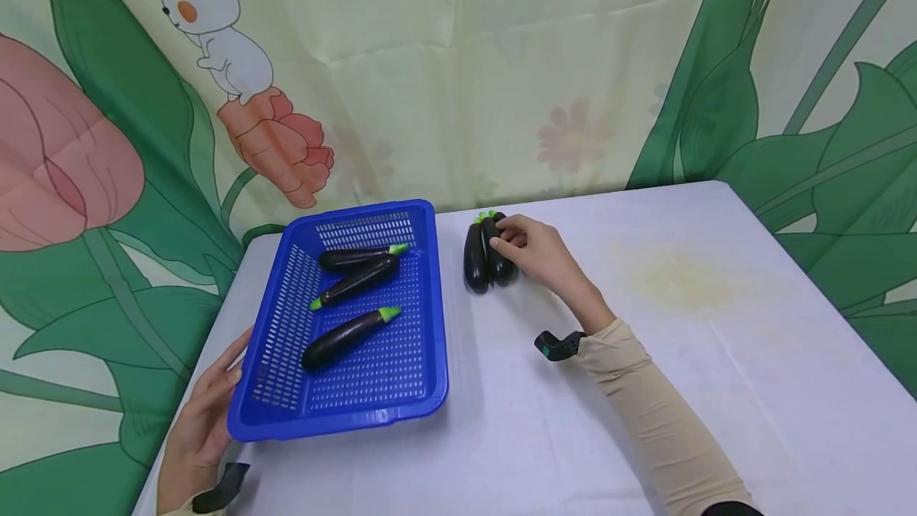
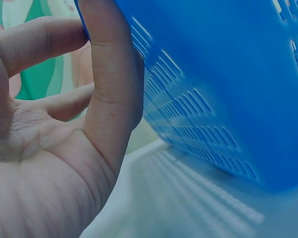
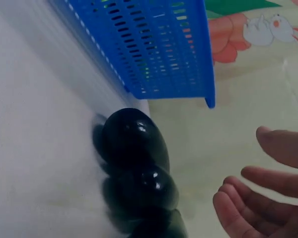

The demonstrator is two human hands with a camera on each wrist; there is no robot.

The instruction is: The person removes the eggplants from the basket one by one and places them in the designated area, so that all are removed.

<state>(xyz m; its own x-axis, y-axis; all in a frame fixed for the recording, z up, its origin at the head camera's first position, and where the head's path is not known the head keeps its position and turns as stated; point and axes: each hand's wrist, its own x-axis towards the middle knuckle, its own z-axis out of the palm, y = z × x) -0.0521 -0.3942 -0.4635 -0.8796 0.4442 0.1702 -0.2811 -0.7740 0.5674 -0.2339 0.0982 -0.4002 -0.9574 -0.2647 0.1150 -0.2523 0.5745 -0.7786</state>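
Observation:
Three dark purple eggplants with bright green caps lie in a blue plastic basket (image 1: 430, 341): the back one (image 1: 351, 259), the middle one (image 1: 361, 279) and the front one (image 1: 344, 339). My left hand (image 1: 204, 412) stays outside the basket, fingers against its left rim; the left wrist view shows the thumb (image 2: 109, 74) upright beside the slotted wall (image 2: 228, 89). Right of the basket, three more eggplants (image 1: 476, 261) lie side by side, caps to the back. Over the rightmost of these hovers my right hand (image 1: 540, 253), thumb and fingers apart in the right wrist view.
A white cloth (image 1: 645, 388) covers the table. Behind it hangs a pale curtain (image 1: 458, 86) printed with a rabbit, flowers and leaves. Black cameras (image 1: 559, 345) are worn on both wrists.

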